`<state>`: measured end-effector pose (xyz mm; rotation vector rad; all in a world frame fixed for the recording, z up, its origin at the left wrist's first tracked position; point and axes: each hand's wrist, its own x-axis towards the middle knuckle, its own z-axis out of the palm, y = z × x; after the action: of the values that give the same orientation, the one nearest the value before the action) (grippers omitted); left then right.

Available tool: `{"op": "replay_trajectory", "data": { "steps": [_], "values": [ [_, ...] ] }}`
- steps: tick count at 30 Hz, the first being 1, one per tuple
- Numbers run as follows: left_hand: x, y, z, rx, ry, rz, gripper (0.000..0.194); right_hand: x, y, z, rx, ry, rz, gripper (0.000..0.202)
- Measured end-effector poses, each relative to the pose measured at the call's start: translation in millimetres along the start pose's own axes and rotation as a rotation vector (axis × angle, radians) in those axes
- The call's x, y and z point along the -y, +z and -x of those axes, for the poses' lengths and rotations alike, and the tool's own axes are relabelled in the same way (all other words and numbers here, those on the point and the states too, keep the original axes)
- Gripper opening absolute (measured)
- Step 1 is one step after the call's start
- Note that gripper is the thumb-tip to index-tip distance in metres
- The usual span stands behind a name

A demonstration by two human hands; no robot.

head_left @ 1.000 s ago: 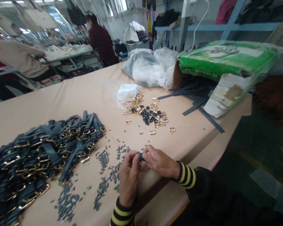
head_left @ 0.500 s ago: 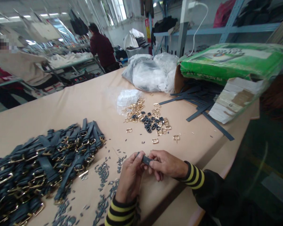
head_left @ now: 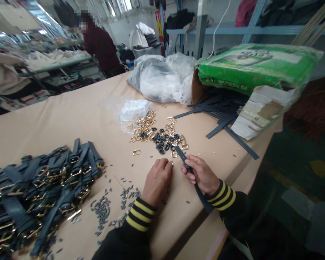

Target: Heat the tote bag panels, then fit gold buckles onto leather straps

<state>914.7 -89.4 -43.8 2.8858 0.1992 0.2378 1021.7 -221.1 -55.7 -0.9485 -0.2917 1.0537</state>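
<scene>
My right hand (head_left: pixel 202 173) is closed around a dark blue-grey strap (head_left: pixel 182 154), whose upper end points toward the pile of buckles and whose tail hangs down over the table. To the left, my left hand (head_left: pixel 157 182) rests low on the tabletop with curled fingers. Its fingertips pinch at a gold buckle (head_left: pixel 171 163), mostly hidden by the hand. Just beyond are loose gold buckles (head_left: pixel 146 124) and a cluster of small dark strap loops (head_left: pixel 162 140). One single buckle (head_left: pixel 136 152) lies apart on the left.
A heap of buckled straps (head_left: pixel 43 187) covers the left side. Small dark cut-out bits (head_left: pixel 101 209) are scattered beside it. Behind stand clear plastic bags (head_left: pixel 162 79) and a green box (head_left: pixel 257 68) spilling loose straps (head_left: pixel 219 126). A person in dark red (head_left: pixel 101 47) is in the background.
My hands have separated. The left has come off the strap and gone down to a buckle on the table; the right keeps the strap, now tilted upward. The view has shifted right.
</scene>
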Motion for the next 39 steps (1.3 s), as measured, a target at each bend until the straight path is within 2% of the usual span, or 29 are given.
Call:
{"op": "replay_trajectory", "data": {
  "steps": [2,5,7,9,11,13,15,18,20,24,28,30,34,39],
  "values": [
    [-2.0,4.8,-6.3,0.039,-0.019,-0.095,0.017,-0.9,1.2,-0.9,0.026,0.005,0.012,0.018],
    [0.2,7.3,-12.9,-0.032,-0.137,-0.059,0.018,-2.4,3.9,-1.3,0.029,-0.011,0.030,0.018],
    [3.1,2.3,-13.3,-0.053,-0.279,0.141,0.020,-2.5,4.4,-1.0,0.034,-0.031,0.087,0.017],
    [4.8,-8.9,-8.7,-0.027,-0.433,0.458,0.024,-1.9,3.8,0.1,0.041,-0.055,0.174,0.015],
    [3.8,-23.4,0.9,-0.020,-0.570,0.769,0.030,-1.5,3.5,2.1,0.038,-0.071,0.258,0.013],
    [-0.1,-36.9,13.3,-0.051,-0.663,0.977,0.034,-1.7,5.3,5.0,0.034,-0.067,0.317,0.013],
    [-6.1,-45.7,25.3,-0.082,-0.719,1.073,0.033,-2.8,10.7,8.4,0.052,-0.051,0.376,0.017],
    [-16.2,-48.6,38.6,-0.108,-0.752,1.074,0.030,-5.2,23.7,12.9,0.138,-0.045,0.462,0.023],
    [-22.7,-46.7,44.2,-0.133,-0.761,1.072,0.029,-7.0,31.5,14.7,0.202,-0.057,0.476,0.023],
    [-33.8,-43.6,53.0,-0.184,-0.745,1.172,0.026,-10.2,34.3,16.5,0.237,-0.045,0.386,0.020],
    [-40.4,-42.4,61.0,-0.152,-0.636,1.200,0.021,-12.4,26.0,20.0,0.382,0.154,0.221,0.025],
    [-41.6,-41.5,64.7,-0.139,-0.574,1.132,0.019,-13.5,22.8,22.4,0.439,0.216,0.140,0.026],
    [-42.0,-40.0,71.9,-0.094,-0.478,0.957,0.013,-14.1,20.4,25.9,0.474,0.255,0.017,0.024],
    [-43.3,-40.8,74.9,-0.121,-0.301,0.740,0.008,-15.2,19.9,25.0,0.516,0.356,0.025,0.025]
  ]
}}
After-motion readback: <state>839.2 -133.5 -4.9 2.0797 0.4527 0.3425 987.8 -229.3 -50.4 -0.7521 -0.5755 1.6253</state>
